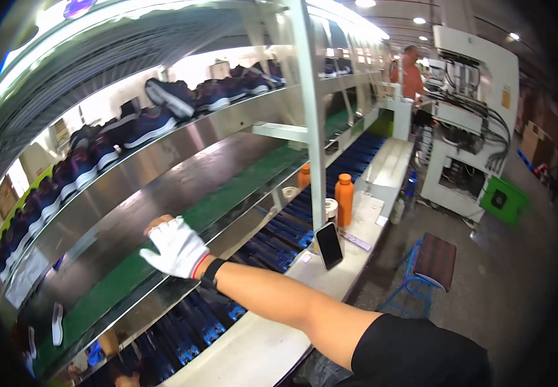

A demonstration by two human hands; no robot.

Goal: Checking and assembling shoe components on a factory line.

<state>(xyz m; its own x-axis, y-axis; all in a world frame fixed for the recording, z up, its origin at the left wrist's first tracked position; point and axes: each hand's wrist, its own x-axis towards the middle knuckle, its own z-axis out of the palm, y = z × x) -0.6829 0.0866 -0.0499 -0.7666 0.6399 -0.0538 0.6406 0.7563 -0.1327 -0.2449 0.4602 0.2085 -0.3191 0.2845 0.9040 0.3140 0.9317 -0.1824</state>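
My right hand (177, 248), in a white glove with bare fingertips, reaches left over the green conveyor belt (114, 280). Its thumb is spread from the fingers, and nothing shows in it. A dark band (212, 272) circles the wrist. A white shoe sole (57, 324) lies on the belt at the lower left. Blurred skin-coloured patches show at the lower left edge, perhaps my left hand (127, 380); its fingers cannot be made out. Dark shoes with white soles (153, 126) line the upper shelf (195, 134).
Below the belt runs a rack of dark blue rollers (263, 253). A white ledge (253, 348) holds a phone (329, 245) and an orange bottle (344, 200). A pale post (311, 116) stands ahead. Rightward are a stool (435, 261), a green bin (505, 200), a machine (463, 122) and a person (409, 72).
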